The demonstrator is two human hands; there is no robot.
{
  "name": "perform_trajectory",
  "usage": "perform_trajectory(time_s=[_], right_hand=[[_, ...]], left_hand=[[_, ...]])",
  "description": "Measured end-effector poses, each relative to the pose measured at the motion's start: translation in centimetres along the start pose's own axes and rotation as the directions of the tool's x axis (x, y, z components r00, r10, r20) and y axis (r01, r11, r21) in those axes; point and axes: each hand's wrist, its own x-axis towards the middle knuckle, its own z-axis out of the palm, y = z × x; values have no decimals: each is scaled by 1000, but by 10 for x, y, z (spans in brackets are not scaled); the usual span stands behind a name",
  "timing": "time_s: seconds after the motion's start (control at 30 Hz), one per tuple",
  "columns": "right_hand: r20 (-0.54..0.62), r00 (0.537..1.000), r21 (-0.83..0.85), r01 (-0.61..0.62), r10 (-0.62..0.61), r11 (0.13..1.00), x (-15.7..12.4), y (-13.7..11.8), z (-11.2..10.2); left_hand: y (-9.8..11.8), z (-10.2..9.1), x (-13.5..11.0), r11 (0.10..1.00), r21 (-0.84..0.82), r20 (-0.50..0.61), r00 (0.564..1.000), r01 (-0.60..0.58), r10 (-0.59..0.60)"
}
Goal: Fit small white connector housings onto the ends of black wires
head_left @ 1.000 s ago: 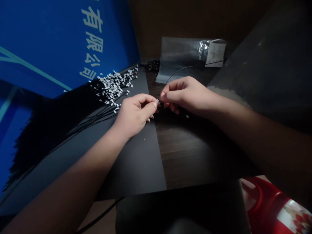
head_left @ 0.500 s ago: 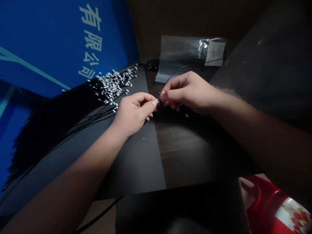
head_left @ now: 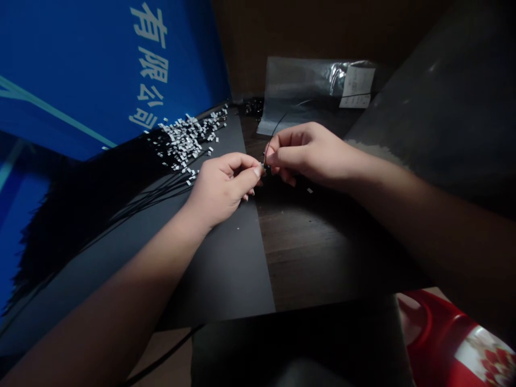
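Thumb and forefinger of my left hand [head_left: 228,185] are pinched on a tiny piece whose tip barely shows, probably a small connector. My right hand [head_left: 304,153] is closed on a thin black wire [head_left: 276,128], which curves up and away to the right from its fingertips. The two sets of fingertips almost meet, and the wire's lower end lies between them. To the left of my left hand is a large bundle of black wires [head_left: 92,199], many tipped with small white connectors [head_left: 187,140].
A clear plastic bag [head_left: 298,86] with a white label [head_left: 357,86] lies behind my hands. A blue panel [head_left: 80,64] with white characters stands at the left. One white connector [head_left: 309,190] lies on the dark wooden table [head_left: 314,247], beside a grey sheet [head_left: 226,269].
Both hands stay nearly in place. The right fingertips have shifted slightly, and the wire they hold now stands a little steeper.
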Motion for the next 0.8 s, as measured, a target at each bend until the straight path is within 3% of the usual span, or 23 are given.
perform_trajectory(time_s=[0.8], right_hand=[[-10,1000,-65,-22,22,998,-4,-6,-2]], left_hand=[[2,0,-1,1000,18,-45,999,13,-12]])
